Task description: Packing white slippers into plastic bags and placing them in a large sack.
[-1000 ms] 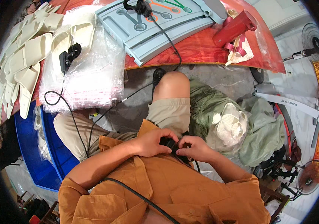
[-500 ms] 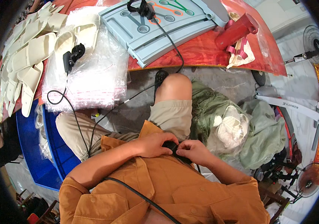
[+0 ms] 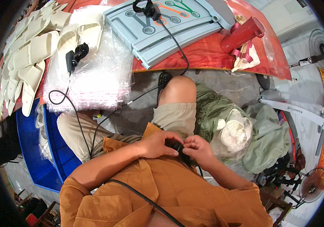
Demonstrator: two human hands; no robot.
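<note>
- A small black device [image 3: 178, 146], mostly hidden, sits at the centre of the frame against the orange shirt [image 3: 169, 189], with a black cable [image 3: 146, 200] running below it.
- The left hand [image 3: 158, 143] curls closed over the device from the left.
- The right hand [image 3: 198, 148] pinches it from the right, fingertips touching the left hand's.
- Cream sandals [image 3: 29, 53] and clear plastic bags [image 3: 93, 75] lie upper left.
</note>
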